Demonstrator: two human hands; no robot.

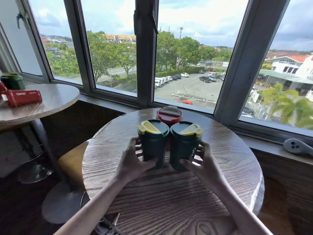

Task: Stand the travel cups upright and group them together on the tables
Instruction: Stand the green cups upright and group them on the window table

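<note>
Three travel cups stand upright and close together on the round wooden table (169, 197). My left hand (135, 158) grips the left dark green cup (152, 145), which has a yellow flap on its lid. My right hand (198, 160) grips the right dark green cup (183, 148) in the same way. Behind and between them stands a red cup (169, 115) with a grey lid flap. On the second round table (55, 97) at the left, a red cup (23, 97) lies on its side and a dark green cup (12, 81) stands upright.
Large windows run behind both tables, with a sill below them. A grey handheld device (298, 147) lies on the sill at the right. The left table's metal pedestal base (35, 173) stands on the dark floor between the tables.
</note>
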